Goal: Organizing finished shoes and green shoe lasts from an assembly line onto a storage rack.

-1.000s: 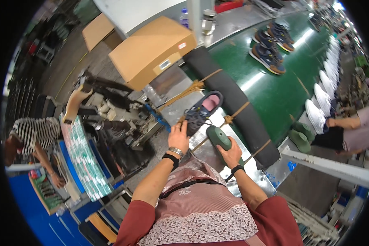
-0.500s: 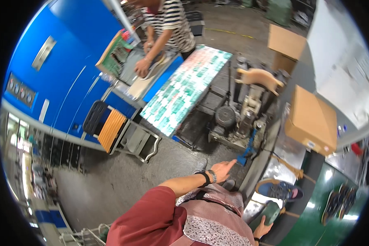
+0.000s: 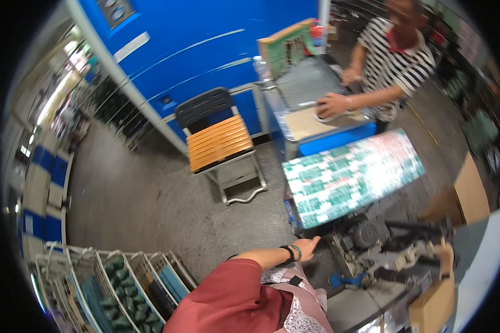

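Observation:
My left hand [image 3: 305, 248] reaches forward over the floor, its index finger stretched out and nothing in its grasp. A dark band and a metal bracelet circle the wrist. Just right of the hand stands a greasy machine with a ribbed motor [image 3: 370, 233]; a blue metal part [image 3: 347, 280] sits low on its near side. Ahead is a table [image 3: 328, 188] with a green-and-white patterned top, apart from my fingers. My right hand is out of the picture.
A folding chair [image 3: 219, 144] with slatted seat stands ahead left. At lower left, a wire rack [image 3: 99, 272] holds several green shoe lasts [image 3: 128, 299]. A co-worker's hand [image 3: 333, 105] rests at a blue workbench. A cardboard box [image 3: 433, 305] is at lower right.
My view has swung left, bringing the chair inward and the rack into sight. My right hand and the green shoe-shaped piece in it have left the picture. My left hand stays outstretched.

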Demonstrator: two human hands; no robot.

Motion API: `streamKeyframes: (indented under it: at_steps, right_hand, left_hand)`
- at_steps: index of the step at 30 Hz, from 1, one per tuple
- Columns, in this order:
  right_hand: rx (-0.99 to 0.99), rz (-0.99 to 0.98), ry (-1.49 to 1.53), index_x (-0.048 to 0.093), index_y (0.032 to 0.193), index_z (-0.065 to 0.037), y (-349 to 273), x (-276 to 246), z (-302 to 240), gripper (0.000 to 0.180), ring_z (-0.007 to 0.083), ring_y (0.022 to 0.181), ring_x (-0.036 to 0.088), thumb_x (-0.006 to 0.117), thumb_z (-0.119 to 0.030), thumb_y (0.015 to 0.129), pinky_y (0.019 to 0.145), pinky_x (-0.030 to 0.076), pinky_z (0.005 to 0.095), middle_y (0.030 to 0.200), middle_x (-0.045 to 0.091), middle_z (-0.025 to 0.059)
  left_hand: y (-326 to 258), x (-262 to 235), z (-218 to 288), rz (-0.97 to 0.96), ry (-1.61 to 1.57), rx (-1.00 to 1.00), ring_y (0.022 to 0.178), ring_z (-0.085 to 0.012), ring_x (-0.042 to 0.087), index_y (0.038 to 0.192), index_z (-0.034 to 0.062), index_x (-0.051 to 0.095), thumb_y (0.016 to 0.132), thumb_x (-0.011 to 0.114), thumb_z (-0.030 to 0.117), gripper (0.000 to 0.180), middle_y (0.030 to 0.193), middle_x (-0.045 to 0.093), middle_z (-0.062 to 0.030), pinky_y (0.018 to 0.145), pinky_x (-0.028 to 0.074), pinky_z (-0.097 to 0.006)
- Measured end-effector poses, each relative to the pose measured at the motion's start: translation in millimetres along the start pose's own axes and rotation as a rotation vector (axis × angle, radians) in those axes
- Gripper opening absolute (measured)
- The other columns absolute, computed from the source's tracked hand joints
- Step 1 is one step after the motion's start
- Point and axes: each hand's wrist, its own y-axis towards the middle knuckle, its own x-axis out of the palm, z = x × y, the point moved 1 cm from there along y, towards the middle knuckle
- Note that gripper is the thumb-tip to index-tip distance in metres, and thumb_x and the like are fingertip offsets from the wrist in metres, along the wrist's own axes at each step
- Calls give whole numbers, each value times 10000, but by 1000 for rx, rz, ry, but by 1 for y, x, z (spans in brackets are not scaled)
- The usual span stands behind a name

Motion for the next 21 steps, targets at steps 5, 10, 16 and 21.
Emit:
streamKeyframes:
  at_steps: [5, 10, 16, 21]
  right_hand:
    - [-69, -319, -15, 570, 1279, 97, 57, 71, -54, 706, 325, 943, 654, 789, -402, 830, 803, 530, 388, 1064, 660, 231]
    - [-5, -491, 16, 566, 1300, 73, 61, 98, -79, 675, 273, 918, 660, 785, -371, 840, 781, 530, 366, 1042, 666, 191]
    - [191, -454, 278, 558, 1329, 46, 29, 60, 1, 624, 193, 863, 658, 767, -311, 862, 725, 523, 323, 988, 659, 136]
    - [334, -257, 297, 476, 1392, 68, -32, 71, -22, 615, 263, 895, 679, 720, -183, 886, 778, 548, 330, 1092, 693, 199]
  left_hand:
    - [11, -26, -22, 73, -98, -40, 979, -444, 647, 1497, -29, 261, 847, 680, 145, 792, 1004, 665, -266, 821, 520, -516]
    - [18, -82, -4, 43, -156, -56, 938, -428, 659, 1494, -23, 286, 865, 667, 161, 758, 943, 676, -239, 766, 524, -520]
    - [25, -128, 13, 62, -138, 99, 982, -456, 637, 1467, -27, 333, 831, 675, 190, 754, 999, 660, -282, 831, 516, -518]
    - [48, -132, 2, 137, 7, 228, 977, -411, 631, 1505, 79, 318, 836, 719, 188, 787, 1027, 655, -222, 816, 519, -502]
